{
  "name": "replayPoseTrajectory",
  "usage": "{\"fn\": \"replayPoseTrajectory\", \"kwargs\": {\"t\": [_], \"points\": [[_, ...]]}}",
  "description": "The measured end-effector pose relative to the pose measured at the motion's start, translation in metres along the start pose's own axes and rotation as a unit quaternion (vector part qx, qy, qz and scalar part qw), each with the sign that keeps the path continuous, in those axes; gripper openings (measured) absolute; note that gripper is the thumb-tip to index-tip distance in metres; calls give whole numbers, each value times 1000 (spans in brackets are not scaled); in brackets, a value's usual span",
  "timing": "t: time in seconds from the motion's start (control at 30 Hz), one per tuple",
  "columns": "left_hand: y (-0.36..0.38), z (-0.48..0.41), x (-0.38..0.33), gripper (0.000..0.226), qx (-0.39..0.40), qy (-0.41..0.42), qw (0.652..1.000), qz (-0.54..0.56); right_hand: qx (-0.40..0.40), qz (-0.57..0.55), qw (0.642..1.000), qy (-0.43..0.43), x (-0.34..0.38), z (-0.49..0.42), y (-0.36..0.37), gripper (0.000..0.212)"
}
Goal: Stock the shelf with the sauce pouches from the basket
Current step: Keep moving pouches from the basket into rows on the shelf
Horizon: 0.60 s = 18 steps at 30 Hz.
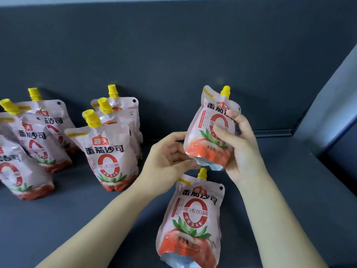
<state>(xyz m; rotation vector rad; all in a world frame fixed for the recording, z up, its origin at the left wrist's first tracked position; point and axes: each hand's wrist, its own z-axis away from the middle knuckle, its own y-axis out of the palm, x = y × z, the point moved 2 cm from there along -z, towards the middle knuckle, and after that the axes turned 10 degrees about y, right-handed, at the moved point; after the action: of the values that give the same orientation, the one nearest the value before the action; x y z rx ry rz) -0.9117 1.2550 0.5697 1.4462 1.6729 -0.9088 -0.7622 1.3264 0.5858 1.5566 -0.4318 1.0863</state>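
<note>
Fingers (pixel 179 158) of both hands curled on one yellow-capped white-and-red sauce pouch (pixel 204 120).
Right hand (pixel 239 146) grips its side, left hand (pixel 166 159) pinches its bottom corner; held above dark grey shelf (pixel 77 209), beside standing pouches (pixel 110 153).

This looks like a shop: a dark grey metal shelf (pixel 67 219) with an upright back panel (pixel 173 45) carries rows of identical yellow-capped tomato sauce pouches (pixel 111 151), labels facing its front edge.

Bare forearms (pixel 108 215), left hand (pixel 168 153), right hand (pixel 239 144)
</note>
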Motion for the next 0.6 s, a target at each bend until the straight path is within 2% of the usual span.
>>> {"fn": "replayPoseTrajectory", "kwargs": {"t": [0.23,0.47,0.6], "points": [[-2,7,1,22,38,14,995,-86,-4,10,1000,-13,-2,-4,3,46],[-4,3,-6,22,41,4,999,-21,58,8,997,-41,6,0,0,43],[3,7,-7,36,37,-25,999,5,62,-38,996,-45,3,-1,2,48]]}}
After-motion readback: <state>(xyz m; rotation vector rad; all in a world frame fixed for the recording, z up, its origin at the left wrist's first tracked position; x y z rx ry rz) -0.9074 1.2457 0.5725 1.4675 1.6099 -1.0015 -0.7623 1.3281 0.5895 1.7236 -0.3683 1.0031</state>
